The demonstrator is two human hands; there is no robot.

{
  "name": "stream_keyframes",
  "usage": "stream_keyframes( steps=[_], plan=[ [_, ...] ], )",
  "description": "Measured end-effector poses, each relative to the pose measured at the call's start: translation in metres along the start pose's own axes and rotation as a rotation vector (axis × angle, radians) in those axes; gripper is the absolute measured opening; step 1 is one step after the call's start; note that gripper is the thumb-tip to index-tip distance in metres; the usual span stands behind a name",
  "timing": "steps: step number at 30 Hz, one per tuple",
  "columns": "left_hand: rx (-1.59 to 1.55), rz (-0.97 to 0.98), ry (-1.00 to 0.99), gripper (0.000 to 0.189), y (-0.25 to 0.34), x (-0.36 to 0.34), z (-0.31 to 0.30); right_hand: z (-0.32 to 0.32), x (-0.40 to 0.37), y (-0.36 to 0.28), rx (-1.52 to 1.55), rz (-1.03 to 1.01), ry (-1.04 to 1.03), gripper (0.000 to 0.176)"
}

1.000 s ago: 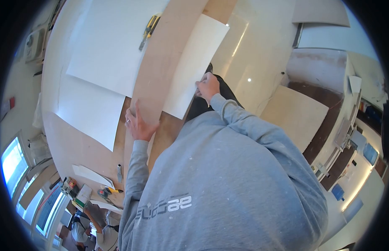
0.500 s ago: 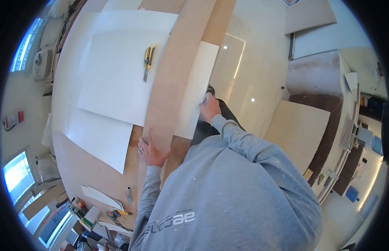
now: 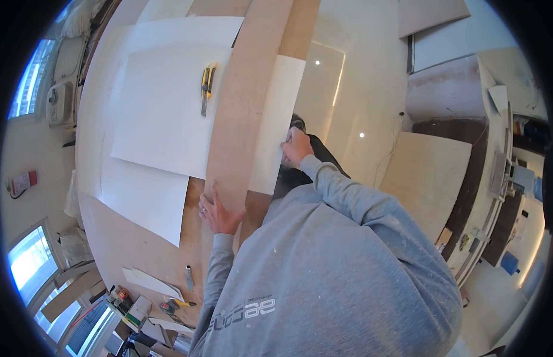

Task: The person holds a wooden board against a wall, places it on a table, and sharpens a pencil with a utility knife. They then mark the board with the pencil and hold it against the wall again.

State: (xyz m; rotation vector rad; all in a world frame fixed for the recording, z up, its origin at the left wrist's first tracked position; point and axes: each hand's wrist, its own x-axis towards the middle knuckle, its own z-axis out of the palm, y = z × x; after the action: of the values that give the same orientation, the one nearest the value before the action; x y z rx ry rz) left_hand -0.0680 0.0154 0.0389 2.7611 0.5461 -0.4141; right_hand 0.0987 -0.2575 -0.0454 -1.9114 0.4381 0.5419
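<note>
My left hand (image 3: 220, 215), wearing a ring, lies with fingers spread on the near end of a long brown board strip (image 3: 244, 107). Under the strip is a white sheet (image 3: 279, 119), a narrow part of which shows along the table's edge. At that edge, my right hand (image 3: 296, 147) has its fingers closed on the rim of the white sheet; its fingertips are partly hidden. Left of the strip, a yellow and black utility knife (image 3: 208, 88) with its blade out lies on a larger white sheet (image 3: 163, 107).
Another white sheet (image 3: 151, 205) lies partly beneath the larger one. Nearer me on the table are a small grey cylindrical tool (image 3: 189, 278), a white offcut (image 3: 148, 282) and a yellow-handled tool (image 3: 175, 306). A pale panel (image 3: 428, 178) leans at the right.
The view has shifted slightly. Both hands keep nearly the same places on the board strip and at the white sheet's edge.
</note>
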Motion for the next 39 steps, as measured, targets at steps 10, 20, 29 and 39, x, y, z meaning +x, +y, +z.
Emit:
stream_keyframes(
  steps=[10,20,29,39],
  plan=[
    [-0.033,-0.013,-0.005,0.133,0.006,-0.009,0.008,-0.001,-0.012,-0.003,0.011,-0.044,0.004,0.017],
    [0.016,0.009,-0.008,0.132,0.001,-0.007,0.014,-0.005,-0.005,-0.005,-0.099,-0.063,0.028,0.017],
    [0.053,0.021,0.01,0.13,0.002,-0.009,0.012,-0.011,0.01,0.003,-0.138,-0.038,-0.078,0.02],
    [0.036,0.019,0.038,0.129,0.0,-0.008,0.019,-0.01,0.011,0.003,-0.062,-0.021,-0.094,0.014]
  ],
)
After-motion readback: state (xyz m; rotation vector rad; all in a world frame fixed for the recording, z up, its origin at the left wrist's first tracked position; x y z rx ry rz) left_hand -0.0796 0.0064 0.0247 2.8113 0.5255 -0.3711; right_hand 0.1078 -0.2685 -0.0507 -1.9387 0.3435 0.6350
